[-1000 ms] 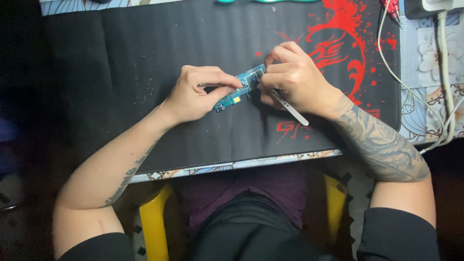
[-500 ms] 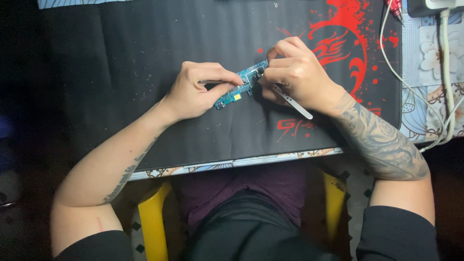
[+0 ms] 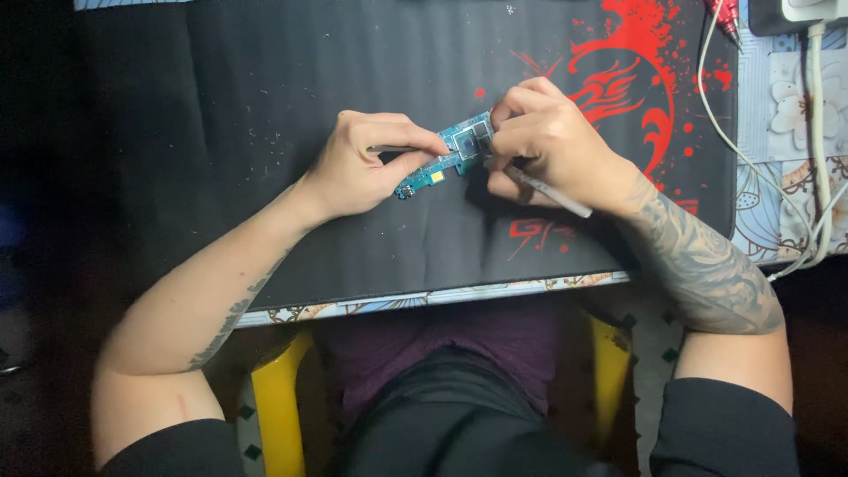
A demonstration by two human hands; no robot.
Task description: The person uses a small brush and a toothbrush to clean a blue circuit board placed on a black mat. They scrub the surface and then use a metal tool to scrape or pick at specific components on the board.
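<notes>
A small blue-green circuit board is held just above a black desk mat. My left hand pinches the board's lower left part between thumb and fingers. My right hand is closed around a thin grey metal tool whose handle sticks out toward the lower right; its fingertips press on the board's upper right end. The tool's tip is hidden behind the fingers.
The mat has a red splatter pattern at its right. White cables run down the right side over a flower-patterned cloth. A red-tipped tool lies at the top right. Yellow chair legs show below the table edge.
Both hands and the board have drifted slightly upward on the mat. The grip on the board and tool is the same.
</notes>
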